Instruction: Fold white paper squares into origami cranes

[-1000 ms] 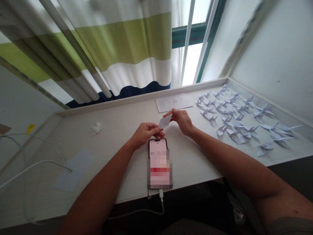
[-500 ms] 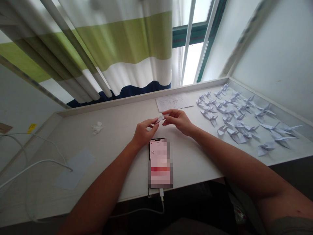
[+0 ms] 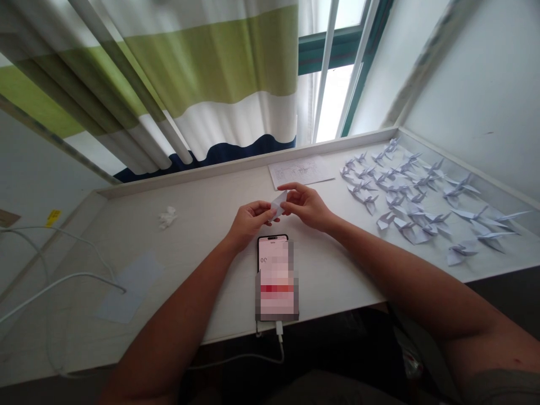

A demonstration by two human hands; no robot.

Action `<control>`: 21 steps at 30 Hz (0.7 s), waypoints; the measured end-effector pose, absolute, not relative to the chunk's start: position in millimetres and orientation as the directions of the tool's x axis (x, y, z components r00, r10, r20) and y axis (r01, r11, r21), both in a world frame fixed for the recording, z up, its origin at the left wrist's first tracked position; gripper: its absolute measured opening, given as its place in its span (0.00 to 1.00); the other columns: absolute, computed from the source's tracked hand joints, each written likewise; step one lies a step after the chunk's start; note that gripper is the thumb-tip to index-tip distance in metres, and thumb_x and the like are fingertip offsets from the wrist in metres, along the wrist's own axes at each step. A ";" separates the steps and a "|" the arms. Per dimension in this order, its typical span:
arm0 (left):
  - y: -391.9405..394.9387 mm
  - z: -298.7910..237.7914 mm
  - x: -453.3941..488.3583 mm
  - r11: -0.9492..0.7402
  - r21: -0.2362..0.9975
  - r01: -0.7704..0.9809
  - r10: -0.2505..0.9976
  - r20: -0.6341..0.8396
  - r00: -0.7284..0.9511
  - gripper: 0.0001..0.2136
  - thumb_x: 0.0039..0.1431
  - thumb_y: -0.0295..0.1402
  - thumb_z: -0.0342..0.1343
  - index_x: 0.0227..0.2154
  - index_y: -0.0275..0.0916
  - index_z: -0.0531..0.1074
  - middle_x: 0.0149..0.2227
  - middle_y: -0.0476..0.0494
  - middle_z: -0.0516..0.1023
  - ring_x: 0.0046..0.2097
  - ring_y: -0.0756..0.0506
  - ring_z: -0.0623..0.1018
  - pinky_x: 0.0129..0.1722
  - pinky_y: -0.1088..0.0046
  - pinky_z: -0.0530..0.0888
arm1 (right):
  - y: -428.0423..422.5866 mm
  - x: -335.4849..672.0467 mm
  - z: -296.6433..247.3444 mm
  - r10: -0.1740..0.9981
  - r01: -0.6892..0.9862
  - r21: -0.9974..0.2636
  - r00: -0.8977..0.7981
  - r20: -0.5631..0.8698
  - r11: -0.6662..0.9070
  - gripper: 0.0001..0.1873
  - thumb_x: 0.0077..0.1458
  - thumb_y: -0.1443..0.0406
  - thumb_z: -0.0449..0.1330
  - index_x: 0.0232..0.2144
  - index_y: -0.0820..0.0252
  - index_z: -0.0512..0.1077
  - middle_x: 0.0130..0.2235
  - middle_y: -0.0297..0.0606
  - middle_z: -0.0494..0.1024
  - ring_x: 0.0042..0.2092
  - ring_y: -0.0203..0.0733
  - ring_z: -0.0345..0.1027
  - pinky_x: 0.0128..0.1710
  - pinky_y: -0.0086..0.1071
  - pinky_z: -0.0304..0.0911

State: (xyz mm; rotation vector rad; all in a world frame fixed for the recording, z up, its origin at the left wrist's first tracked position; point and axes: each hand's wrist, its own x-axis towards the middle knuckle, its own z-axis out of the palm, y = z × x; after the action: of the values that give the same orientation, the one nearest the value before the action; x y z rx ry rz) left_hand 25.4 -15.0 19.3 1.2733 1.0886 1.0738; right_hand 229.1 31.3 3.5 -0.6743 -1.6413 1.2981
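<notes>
Both hands meet above the middle of the white table (image 3: 202,225), just beyond a phone (image 3: 276,275) that lies flat near the front edge with a charging cable (image 3: 280,344) plugged into its near end. The left hand (image 3: 248,220) and the right hand (image 3: 307,206) each have their fingers pinched together on a small folded piece of white paper (image 3: 279,203), held between them just above the tabletop. Many folded paper cranes (image 3: 405,191) are spread over the right side of the table. A printed sheet (image 3: 301,170) lies behind the hands, a crumpled scrap (image 3: 167,218) to the left.
</notes>
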 end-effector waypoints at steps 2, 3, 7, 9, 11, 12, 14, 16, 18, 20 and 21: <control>-15.3 19.0 26.1 0.020 1.000 -0.008 0.983 -0.018 0.182 0.19 0.52 0.45 0.74 0.39 0.35 0.81 0.38 0.41 0.87 0.37 0.44 0.85 0.39 0.68 0.76 | 31.8 229.1 2.2 0.834 -0.085 -0.939 -0.437 0.336 0.334 0.23 0.59 0.62 0.68 0.56 0.58 0.74 0.30 0.27 0.76 0.33 0.37 0.74 0.38 0.36 0.75; -15.4 18.8 26.4 0.014 1.000 -0.009 0.984 -0.012 0.180 0.19 0.52 0.45 0.74 0.39 0.35 0.81 0.37 0.41 0.87 0.37 0.44 0.85 0.39 0.68 0.76 | 31.8 229.1 1.8 0.832 -0.062 -0.930 -0.428 0.353 0.363 0.22 0.59 0.62 0.68 0.55 0.58 0.74 0.32 0.29 0.76 0.34 0.38 0.75 0.39 0.37 0.75; -14.8 17.6 26.8 -0.012 1.000 -0.009 0.991 0.013 0.136 0.20 0.50 0.46 0.76 0.37 0.35 0.81 0.34 0.43 0.86 0.36 0.44 0.85 0.39 0.68 0.76 | 30.4 229.8 3.4 0.787 0.111 -0.812 -0.351 0.507 0.572 0.14 0.61 0.62 0.68 0.49 0.55 0.78 0.42 0.37 0.79 0.44 0.43 0.75 0.43 0.41 0.74; -14.0 16.4 26.8 -0.001 0.999 -0.036 0.993 0.005 0.116 0.20 0.50 0.46 0.76 0.37 0.35 0.81 0.34 0.42 0.86 0.37 0.43 0.86 0.41 0.67 0.78 | 29.2 230.5 5.3 0.727 0.196 -0.710 -0.335 0.600 0.676 0.10 0.62 0.63 0.67 0.46 0.53 0.79 0.43 0.38 0.78 0.45 0.45 0.74 0.45 0.43 0.74; -13.0 14.9 26.9 0.010 0.996 -0.088 0.995 -0.001 0.096 0.21 0.49 0.45 0.77 0.37 0.35 0.81 0.35 0.41 0.87 0.38 0.42 0.87 0.44 0.64 0.80 | 28.5 230.9 6.0 0.668 0.247 -0.623 -0.344 0.660 0.742 0.07 0.64 0.62 0.66 0.45 0.52 0.80 0.42 0.38 0.78 0.45 0.46 0.73 0.46 0.44 0.73; -12.4 14.1 27.0 0.013 0.993 -0.113 0.996 -0.003 0.091 0.21 0.48 0.45 0.77 0.38 0.35 0.81 0.36 0.41 0.87 0.38 0.42 0.87 0.46 0.62 0.80 | 28.5 230.9 5.5 0.651 0.263 -0.597 -0.358 0.670 0.758 0.07 0.65 0.62 0.66 0.45 0.52 0.80 0.41 0.39 0.78 0.44 0.47 0.73 0.45 0.45 0.73; -11.6 12.9 27.5 0.015 0.988 -0.154 0.996 -0.001 0.088 0.22 0.46 0.45 0.79 0.39 0.36 0.81 0.37 0.42 0.88 0.38 0.42 0.87 0.48 0.60 0.81 | 29.1 230.3 3.3 0.644 0.282 -0.581 -0.396 0.654 0.764 0.10 0.65 0.59 0.67 0.48 0.52 0.80 0.41 0.39 0.78 0.44 0.47 0.73 0.45 0.44 0.73; -11.4 12.4 28.4 0.012 0.984 -0.180 0.996 0.004 0.093 0.23 0.45 0.44 0.79 0.40 0.37 0.81 0.36 0.43 0.88 0.38 0.43 0.86 0.48 0.60 0.81 | 30.1 229.5 0.4 0.656 0.292 -0.591 -0.420 0.627 0.752 0.13 0.66 0.57 0.67 0.50 0.52 0.79 0.42 0.40 0.78 0.44 0.47 0.73 0.44 0.44 0.73; -12.0 12.7 29.3 0.012 0.981 -0.193 0.995 0.007 0.096 0.23 0.44 0.44 0.80 0.39 0.37 0.81 0.35 0.44 0.88 0.37 0.43 0.86 0.47 0.60 0.82 | 30.7 228.7 -1.6 0.669 0.298 -0.603 -0.420 0.613 0.740 0.14 0.66 0.56 0.67 0.51 0.53 0.79 0.43 0.40 0.78 0.44 0.46 0.73 0.44 0.43 0.73; -13.0 13.6 30.1 0.016 0.982 -0.190 0.995 0.003 0.098 0.23 0.44 0.44 0.80 0.38 0.36 0.82 0.35 0.43 0.87 0.37 0.43 0.87 0.47 0.60 0.81 | 30.4 228.3 -1.8 0.677 0.303 -0.609 -0.411 0.611 0.733 0.14 0.66 0.56 0.67 0.51 0.54 0.78 0.43 0.40 0.78 0.43 0.46 0.72 0.44 0.43 0.73; -13.5 14.2 30.4 0.021 0.983 -0.184 0.995 -0.002 0.102 0.23 0.45 0.45 0.79 0.38 0.36 0.82 0.35 0.43 0.87 0.37 0.42 0.87 0.47 0.60 0.81 | 29.9 228.3 -1.4 0.678 0.303 -0.610 -0.410 0.610 0.732 0.14 0.66 0.57 0.67 0.51 0.54 0.78 0.43 0.40 0.77 0.43 0.46 0.72 0.44 0.43 0.73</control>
State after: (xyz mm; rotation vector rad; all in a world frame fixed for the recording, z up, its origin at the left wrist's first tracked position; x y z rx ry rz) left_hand 30.4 -13.5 14.2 1.1100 1.0041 1.2089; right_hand 228.3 29.9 -1.4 -0.7445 -2.0098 0.5124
